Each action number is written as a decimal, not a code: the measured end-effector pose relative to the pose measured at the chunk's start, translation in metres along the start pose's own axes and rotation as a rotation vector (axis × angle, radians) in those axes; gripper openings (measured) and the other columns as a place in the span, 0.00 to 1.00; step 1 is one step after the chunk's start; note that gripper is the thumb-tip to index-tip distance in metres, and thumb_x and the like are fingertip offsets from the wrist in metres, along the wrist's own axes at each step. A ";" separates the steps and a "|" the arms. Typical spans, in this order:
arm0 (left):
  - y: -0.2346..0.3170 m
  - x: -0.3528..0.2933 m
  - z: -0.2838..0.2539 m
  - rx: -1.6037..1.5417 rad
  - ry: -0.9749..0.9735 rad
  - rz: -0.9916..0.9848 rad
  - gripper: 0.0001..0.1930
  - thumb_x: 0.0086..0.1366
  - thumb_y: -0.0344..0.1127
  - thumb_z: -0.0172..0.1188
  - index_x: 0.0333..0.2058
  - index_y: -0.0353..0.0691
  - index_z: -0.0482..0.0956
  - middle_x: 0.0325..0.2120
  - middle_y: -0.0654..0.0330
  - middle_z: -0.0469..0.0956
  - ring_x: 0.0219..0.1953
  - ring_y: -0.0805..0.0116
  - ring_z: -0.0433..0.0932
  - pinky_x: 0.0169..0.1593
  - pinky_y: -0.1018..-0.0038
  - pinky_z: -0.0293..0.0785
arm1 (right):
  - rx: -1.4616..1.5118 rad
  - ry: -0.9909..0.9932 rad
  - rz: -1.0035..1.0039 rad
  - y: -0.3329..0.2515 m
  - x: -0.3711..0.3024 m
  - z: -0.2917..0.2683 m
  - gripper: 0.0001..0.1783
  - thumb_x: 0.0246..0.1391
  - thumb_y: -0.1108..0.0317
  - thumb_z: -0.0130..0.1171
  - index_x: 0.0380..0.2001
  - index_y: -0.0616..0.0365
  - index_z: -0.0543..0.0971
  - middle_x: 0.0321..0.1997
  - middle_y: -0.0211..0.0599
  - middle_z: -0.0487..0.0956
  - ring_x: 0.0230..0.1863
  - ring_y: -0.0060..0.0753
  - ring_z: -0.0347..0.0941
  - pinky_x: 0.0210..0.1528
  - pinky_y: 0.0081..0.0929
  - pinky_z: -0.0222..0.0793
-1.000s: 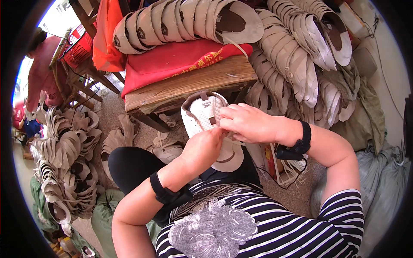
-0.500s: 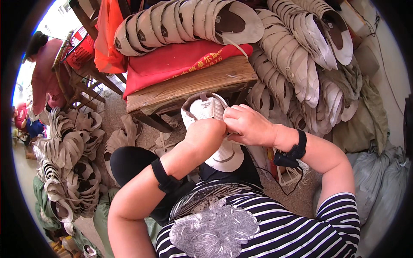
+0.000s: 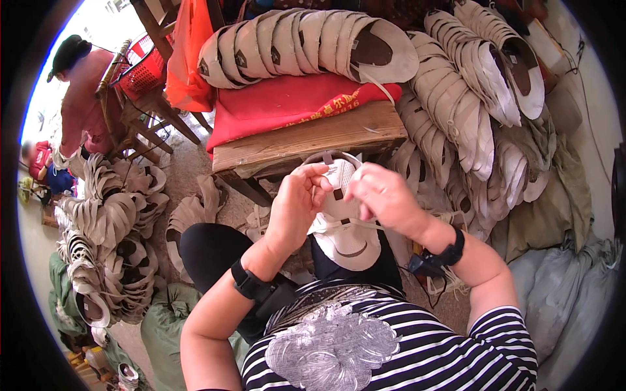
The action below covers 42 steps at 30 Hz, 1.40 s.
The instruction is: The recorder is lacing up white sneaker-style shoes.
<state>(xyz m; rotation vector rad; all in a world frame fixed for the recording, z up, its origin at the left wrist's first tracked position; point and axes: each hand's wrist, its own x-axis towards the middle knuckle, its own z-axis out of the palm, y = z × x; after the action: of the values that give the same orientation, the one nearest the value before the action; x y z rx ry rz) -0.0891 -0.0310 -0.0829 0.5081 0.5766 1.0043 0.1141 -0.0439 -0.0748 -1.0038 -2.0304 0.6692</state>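
A white shoe upper [image 3: 352, 250] with a brown collar lining lies over my lap, its toe toward me and its tongue toward the wooden bench. A pale lace [image 3: 366, 225] crosses its throat and runs out to the right. My left hand [image 3: 293, 205] is over the left side of the tongue, its fingers curled toward the thumb. Over the right side is my right hand [image 3: 389, 201], slightly blurred, with thumb and fingers pressed together. What either hand pinches is too small to make out. The hands are apart, and the upper's middle shows between them.
Ahead stands a wooden bench [image 3: 306, 140] with a red cloth bag [image 3: 261, 107] and a row of nested beige uppers [image 3: 280, 45]. More stacked uppers [image 3: 450, 98] fill the right; piles [image 3: 107, 215] lie on the left floor. Beyond them is another person [image 3: 88, 98].
My hands were close together over the upper's throat; now they have moved apart, the left turned with its fingers up. More of the upper and the lace shows. The whole view has shifted slightly.
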 end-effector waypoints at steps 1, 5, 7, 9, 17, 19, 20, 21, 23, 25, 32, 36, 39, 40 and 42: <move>0.001 -0.002 0.001 -0.019 0.003 0.014 0.15 0.66 0.27 0.46 0.49 0.32 0.72 0.32 0.64 0.71 0.29 0.80 0.63 0.34 0.84 0.61 | 0.344 -0.008 0.275 -0.024 0.011 -0.012 0.14 0.66 0.61 0.53 0.33 0.60 0.78 0.30 0.34 0.76 0.23 0.27 0.75 0.27 0.21 0.72; -0.004 -0.002 0.008 0.090 0.049 0.088 0.14 0.64 0.24 0.47 0.47 0.31 0.76 0.32 0.65 0.72 0.30 0.79 0.64 0.36 0.84 0.61 | 0.689 -0.077 0.669 -0.034 0.018 -0.014 0.16 0.69 0.57 0.49 0.43 0.58 0.77 0.29 0.29 0.77 0.23 0.17 0.75 0.25 0.15 0.72; -0.009 0.001 0.008 0.077 0.048 0.149 0.13 0.68 0.23 0.48 0.48 0.31 0.76 0.34 0.64 0.75 0.33 0.79 0.67 0.39 0.83 0.65 | 0.663 -0.123 0.721 -0.035 0.022 -0.007 0.16 0.69 0.58 0.50 0.48 0.59 0.74 0.27 0.28 0.77 0.20 0.19 0.75 0.22 0.16 0.72; -0.011 0.004 0.006 0.116 0.016 0.247 0.11 0.72 0.25 0.49 0.48 0.33 0.77 0.37 0.62 0.77 0.37 0.79 0.70 0.45 0.82 0.68 | 0.756 -0.098 0.691 -0.031 0.019 0.002 0.14 0.69 0.61 0.50 0.49 0.58 0.74 0.28 0.30 0.78 0.22 0.20 0.76 0.25 0.17 0.73; -0.011 0.006 0.006 0.497 0.090 0.334 0.10 0.73 0.24 0.47 0.45 0.36 0.78 0.35 0.64 0.74 0.25 0.82 0.72 0.21 0.86 0.67 | 0.802 -0.286 0.788 -0.023 0.029 0.021 0.12 0.68 0.61 0.51 0.40 0.58 0.77 0.28 0.27 0.79 0.26 0.18 0.77 0.30 0.15 0.75; -0.010 0.005 0.005 0.458 0.077 0.328 0.10 0.73 0.25 0.47 0.46 0.37 0.78 0.35 0.64 0.74 0.28 0.82 0.72 0.23 0.86 0.68 | 0.767 -0.260 0.801 -0.027 0.031 0.021 0.12 0.68 0.61 0.51 0.39 0.58 0.78 0.26 0.27 0.78 0.25 0.17 0.77 0.28 0.15 0.74; -0.009 0.005 0.004 0.419 0.062 0.321 0.10 0.73 0.25 0.48 0.46 0.37 0.78 0.36 0.64 0.74 0.30 0.82 0.73 0.25 0.86 0.70 | 0.731 -0.234 0.815 -0.028 0.032 0.021 0.12 0.68 0.62 0.51 0.38 0.58 0.79 0.25 0.26 0.78 0.24 0.16 0.76 0.27 0.14 0.73; -0.009 0.006 0.003 0.443 0.078 0.403 0.10 0.73 0.26 0.49 0.47 0.37 0.77 0.37 0.65 0.73 0.36 0.82 0.73 0.34 0.85 0.73 | 0.729 -0.239 0.812 -0.027 0.032 0.021 0.12 0.68 0.62 0.51 0.38 0.58 0.79 0.25 0.26 0.78 0.24 0.16 0.76 0.27 0.14 0.73; -0.010 0.010 -0.008 0.482 0.140 0.467 0.10 0.73 0.29 0.49 0.48 0.38 0.77 0.39 0.65 0.76 0.36 0.81 0.73 0.39 0.82 0.72 | 0.723 -0.213 0.741 -0.026 0.029 0.020 0.12 0.67 0.62 0.52 0.37 0.59 0.80 0.23 0.26 0.77 0.22 0.15 0.74 0.25 0.14 0.70; -0.004 0.008 -0.009 0.356 0.169 0.414 0.11 0.74 0.33 0.50 0.50 0.38 0.77 0.43 0.66 0.78 0.37 0.82 0.73 0.45 0.80 0.70 | 0.707 -0.200 0.740 -0.032 0.031 0.018 0.12 0.67 0.63 0.52 0.38 0.58 0.80 0.23 0.25 0.77 0.21 0.14 0.73 0.24 0.14 0.69; 0.013 0.004 -0.027 0.398 0.046 0.212 0.12 0.74 0.36 0.51 0.49 0.36 0.77 0.38 0.65 0.78 0.30 0.82 0.72 0.36 0.82 0.69 | 0.416 -0.030 0.281 -0.047 0.050 0.012 0.08 0.64 0.69 0.52 0.38 0.58 0.80 0.23 0.24 0.76 0.20 0.10 0.66 0.22 0.13 0.62; 0.018 0.000 -0.030 0.511 -0.019 0.155 0.14 0.74 0.38 0.50 0.50 0.37 0.78 0.40 0.64 0.81 0.27 0.84 0.71 0.34 0.83 0.67 | 0.352 0.084 0.121 -0.110 0.111 -0.047 0.08 0.65 0.70 0.52 0.39 0.59 0.80 0.37 0.29 0.79 0.19 0.11 0.65 0.20 0.14 0.62; 0.029 -0.005 -0.023 0.520 -0.133 0.085 0.18 0.75 0.42 0.48 0.54 0.37 0.76 0.39 0.64 0.81 0.26 0.83 0.70 0.34 0.83 0.67 | -0.758 0.366 -0.640 -0.135 0.148 -0.093 0.06 0.63 0.71 0.50 0.39 0.59 0.76 0.38 0.35 0.80 0.22 0.18 0.66 0.26 0.19 0.64; 0.032 -0.008 -0.018 0.521 -0.139 0.085 0.18 0.75 0.42 0.48 0.54 0.37 0.76 0.39 0.64 0.81 0.26 0.83 0.70 0.34 0.83 0.67 | -0.554 0.356 -0.527 -0.131 0.155 -0.128 0.06 0.62 0.70 0.51 0.37 0.61 0.75 0.34 0.39 0.78 0.27 0.29 0.70 0.32 0.27 0.67; 0.038 -0.011 -0.004 0.551 -0.356 -0.202 0.23 0.75 0.47 0.46 0.58 0.38 0.74 0.41 0.62 0.81 0.25 0.82 0.71 0.34 0.83 0.67 | -0.378 0.357 -0.403 -0.141 0.173 -0.174 0.08 0.60 0.68 0.52 0.35 0.62 0.74 0.30 0.42 0.76 0.32 0.39 0.75 0.38 0.35 0.70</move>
<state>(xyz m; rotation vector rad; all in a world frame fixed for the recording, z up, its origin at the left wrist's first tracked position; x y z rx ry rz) -0.1194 -0.0232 -0.0595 1.0695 0.5669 0.5337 0.1252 0.0416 0.1945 -0.8090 -1.9838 -0.1065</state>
